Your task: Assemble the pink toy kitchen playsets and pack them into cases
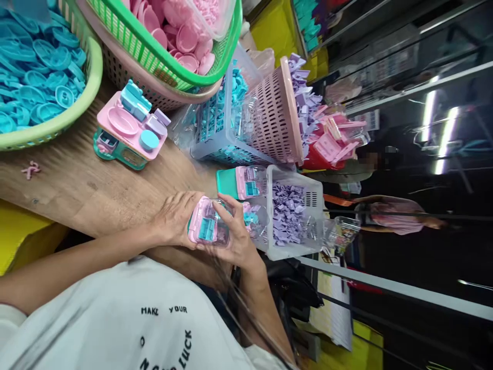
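My left hand (pixel 173 218) and my right hand (pixel 236 239) are both closed on a small pink and teal toy piece (pixel 207 227) with clear plastic over it. I hold it just above the near edge of the wooden table (pixel 96 190). Right beside my hands stands a white basket (pixel 314 198) of small purple parts. A second teal and pink toy piece (pixel 234 182) lies against that basket. My right fingers curl over the top of the held piece. My left hand grips its other end.
An assembled pink toy kitchen (pixel 129 128) stands on the table. Around it are a green basket of blue pieces (pixel 57 126), a green basket of pink pieces (pixel 162 56), a grey-blue basket (pixel 215 149) and a tilted pink basket (pixel 275 113). Other people are further back.
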